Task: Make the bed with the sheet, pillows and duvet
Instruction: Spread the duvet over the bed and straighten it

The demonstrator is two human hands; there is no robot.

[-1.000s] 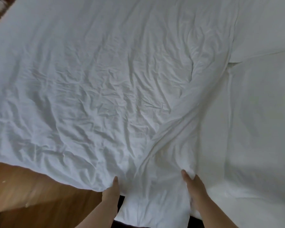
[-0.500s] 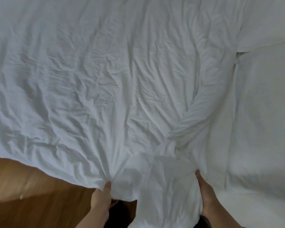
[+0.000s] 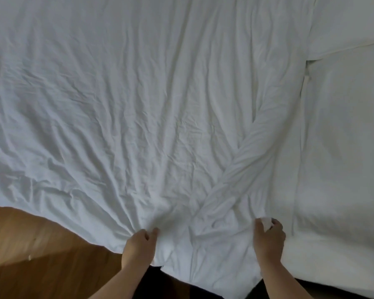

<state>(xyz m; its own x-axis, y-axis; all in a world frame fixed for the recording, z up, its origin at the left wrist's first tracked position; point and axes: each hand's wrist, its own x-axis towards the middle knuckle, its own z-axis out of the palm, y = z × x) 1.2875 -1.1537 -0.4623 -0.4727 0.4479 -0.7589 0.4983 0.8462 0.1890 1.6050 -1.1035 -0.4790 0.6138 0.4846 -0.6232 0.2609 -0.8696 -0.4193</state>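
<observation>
A wrinkled white duvet (image 3: 138, 115) covers most of the bed and fills the view. Its near edge hangs over the bedside in front of me. My left hand (image 3: 139, 247) pinches a bunch of that edge, with creases fanning out from the grip. My right hand (image 3: 268, 238) grips the duvet edge farther right, with a fold of cloth between thumb and fingers. A twisted ridge of fabric (image 3: 242, 162) runs up from between my hands. A white pillow (image 3: 343, 137) lies on the right, a second pillow (image 3: 350, 20) beyond it.
Wooden floor (image 3: 41, 251) shows at the lower left beside the bed. A dark strip (image 3: 171, 285) lies under the hanging duvet edge between my arms.
Both hands have shifted from lying on the duvet edge to gripping it. The left hand moved left, and the fabric between them is pulled flatter and wider.
</observation>
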